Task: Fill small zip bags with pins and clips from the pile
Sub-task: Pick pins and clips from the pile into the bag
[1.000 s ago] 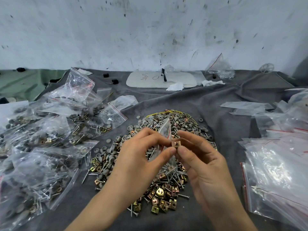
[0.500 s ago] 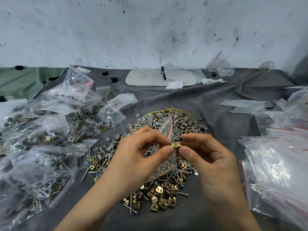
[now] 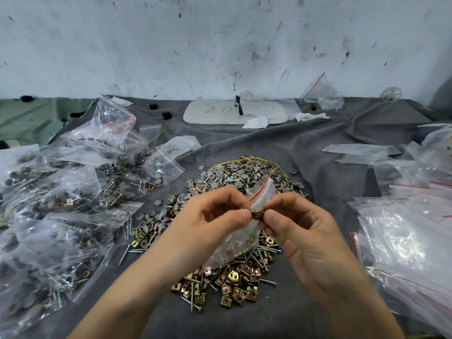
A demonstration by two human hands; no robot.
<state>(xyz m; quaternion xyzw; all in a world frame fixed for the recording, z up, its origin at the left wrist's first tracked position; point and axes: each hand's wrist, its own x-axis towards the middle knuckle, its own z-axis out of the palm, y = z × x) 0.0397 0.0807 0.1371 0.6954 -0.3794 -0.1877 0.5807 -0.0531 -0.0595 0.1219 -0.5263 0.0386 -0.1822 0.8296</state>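
- The left hand point(image 3: 210, 216) is held above the pile, fingers curled, with thumb and forefinger clamped on a small clear zip bag point(image 3: 236, 244).
- The zip bag has a red strip at its mouth. The mouth points up and away from the person, and the body hangs down between the two hands, over the near half of the pile.
- The right hand point(image 3: 302, 232) is curled, with thumb and forefinger pinched together on a brass clip point(image 3: 256, 213).
- The clip sits at the edge of the zip bag, just beside the left thumb tip. It cannot be told whether the clip is already inside the bag mouth.
- The pile point(image 3: 232, 285) lies in the middle of the tabletop point(image 3: 305, 148), which is covered with grey cloth. Grey round caps make up its far part, nails its middle, and square brass clips its near edge.
- Filled bags point(image 3: 61, 192), holding caps, nails and clips, lie heaped to the left of the pile.
- Empty bags point(image 3: 403, 241) with red strips lie stacked to the right, well apart from the pile.
- A white board point(image 3: 220, 113) with handwritten marks lies flat at the far edge of the tabletop, with crumpled tissue point(image 3: 256, 122) touching its front edge.
- A further clear bag point(image 3: 320, 94) stands against the wall point(image 3: 220, 45), to the right of the board.
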